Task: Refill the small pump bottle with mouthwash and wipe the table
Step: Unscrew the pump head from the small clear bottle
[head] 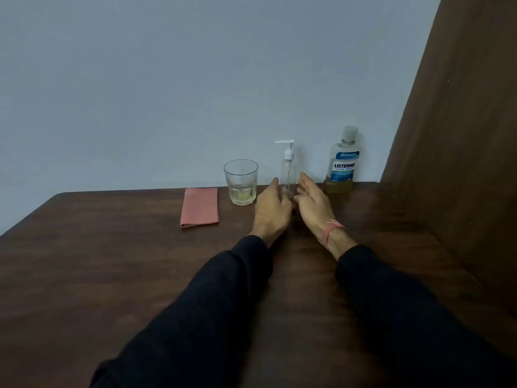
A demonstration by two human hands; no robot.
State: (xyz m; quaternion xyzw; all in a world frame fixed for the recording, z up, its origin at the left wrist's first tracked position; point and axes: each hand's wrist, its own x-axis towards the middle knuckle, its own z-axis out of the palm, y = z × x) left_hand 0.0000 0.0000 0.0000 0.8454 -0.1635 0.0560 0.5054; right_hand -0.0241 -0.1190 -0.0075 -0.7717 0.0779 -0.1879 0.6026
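Observation:
A small clear pump bottle (pixel 288 166) with a white pump head stands upright near the back edge of the dark wooden table (pixel 112 261). It looks empty. My left hand (pixel 271 210) sits just left of its base and my right hand (pixel 313 203) just right of it, both with fingers apart and holding nothing. Whether the fingertips touch the bottle I cannot tell. A mouthwash bottle (pixel 342 161) with a blue label and clear cap stands to the right, with a little yellowish liquid at its bottom. A folded pink cloth (pixel 199 207) lies flat to the left.
A clear drinking glass (pixel 241 182) with a little pale liquid stands between the cloth and the pump bottle. A blue-grey wall runs behind the table. A brown panel (pixel 461 135) closes off the right side.

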